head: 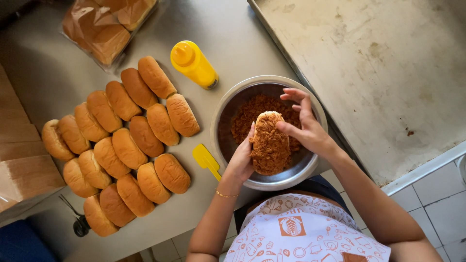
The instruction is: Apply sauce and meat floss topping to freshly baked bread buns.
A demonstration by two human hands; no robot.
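1. Held from below by the left hand (241, 162), a bun (270, 143) coated with reddish-brown shredded topping is gripped over a metal bowl (291, 178).
2. Fingers of the right hand (307, 127) are pressed on the bun's upper right side.
3. More shredded topping (247, 119) is seen in the bowl behind the grip.
4. Left of the grip, a yellow spatula (206, 159) and rows of plain buns (121, 150) are laid.
5. A yellow squeeze bottle (193, 63) is lying beyond the bowl.
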